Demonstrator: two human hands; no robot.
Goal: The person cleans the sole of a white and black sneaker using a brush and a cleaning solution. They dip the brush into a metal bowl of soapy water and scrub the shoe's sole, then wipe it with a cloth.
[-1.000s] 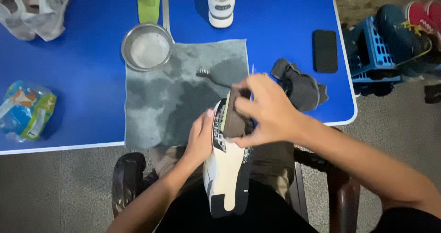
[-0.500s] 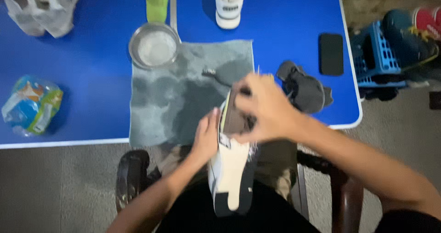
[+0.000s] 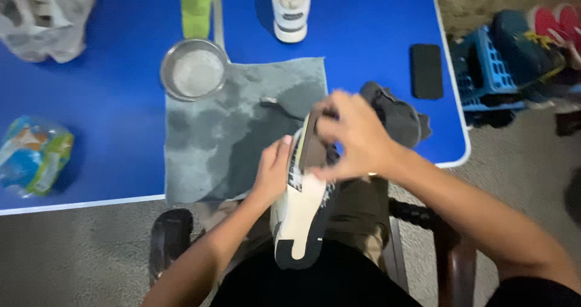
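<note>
Clutter on the blue table (image 3: 375,34) comes first in the head view: a damp grey towel (image 3: 236,131) spread at the near edge, a metal bowl (image 3: 193,69) touching its far left corner, a second white sneaker (image 3: 290,7) beyond, a black phone (image 3: 426,71) to the right, a dark crumpled cloth (image 3: 402,119) partly behind the right hand, and a colourful packet (image 3: 33,155) far left. A small brush (image 3: 275,104) lies on the towel. The held sneaker (image 3: 302,216) sits over the lap, sole side up, white with a dark heel patch. The left hand (image 3: 272,171) cups its side, fingers pressed together. The right hand (image 3: 354,140) curls over the toe end, fingers bent around a brownish pad there; blurred.
</note>
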